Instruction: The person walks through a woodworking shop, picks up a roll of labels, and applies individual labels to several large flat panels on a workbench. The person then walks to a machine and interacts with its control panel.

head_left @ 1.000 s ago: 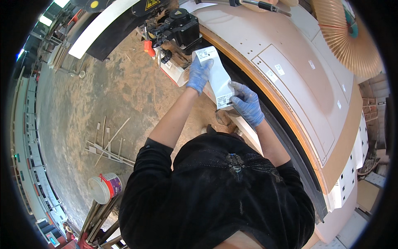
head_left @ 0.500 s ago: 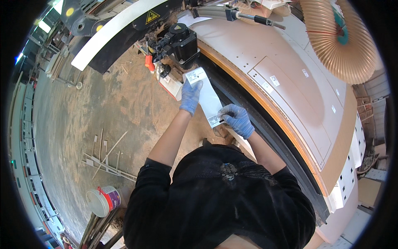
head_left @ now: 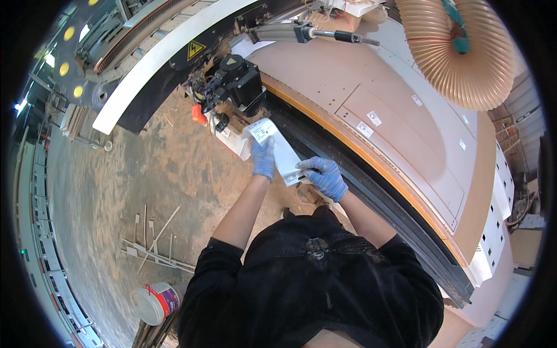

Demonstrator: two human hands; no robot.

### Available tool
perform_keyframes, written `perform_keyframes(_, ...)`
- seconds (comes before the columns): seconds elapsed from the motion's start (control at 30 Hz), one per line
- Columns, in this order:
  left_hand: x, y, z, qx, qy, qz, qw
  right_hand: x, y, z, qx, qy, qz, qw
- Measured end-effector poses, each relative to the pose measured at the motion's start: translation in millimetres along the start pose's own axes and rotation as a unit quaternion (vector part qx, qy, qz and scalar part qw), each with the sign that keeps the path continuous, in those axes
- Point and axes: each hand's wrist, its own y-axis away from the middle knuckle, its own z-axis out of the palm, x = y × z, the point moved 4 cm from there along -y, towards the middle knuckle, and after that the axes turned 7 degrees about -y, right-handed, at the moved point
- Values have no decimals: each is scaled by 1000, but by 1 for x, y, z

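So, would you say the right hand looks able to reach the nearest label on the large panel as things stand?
Probably yes: nothing visible blocks the path from the right hand over the black rail and orange edge to that label, though the hand is at the white strip's lower end.

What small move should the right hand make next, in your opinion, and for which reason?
Probably the right hand should try gently peeling at the lower end of the white label strip. It is at that end's edge, and the left hand grips near the upper end, which should steady the strip. Small labels lie on the panel.
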Motion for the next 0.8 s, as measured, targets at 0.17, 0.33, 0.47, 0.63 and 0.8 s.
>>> perform_keyframes(0.17, -37, -12, -6, 65, -32, 11, 997, 15, -11, -14, -15, 33, -13, 999)
perform_keyframes(0.33, -62, -8, -20, 129, 21, -180, 975, 59, -69, -67, 55, -153, -4, 987)
perform_keyframes(0.47, -51, 2, -28, 175, 8, -107, 979, 116, -194, -206, 327, -42, 67, 942)
perform_keyframes(0.63, -56, 27, -14, 206, -59, -99, 972, 152, -355, -366, 434, 132, 33, 891)
perform_keyframes(0.8, -80, 55, -2, 198, -103, -124, 967, 142, -432, -430, 442, 274, 102, 848)
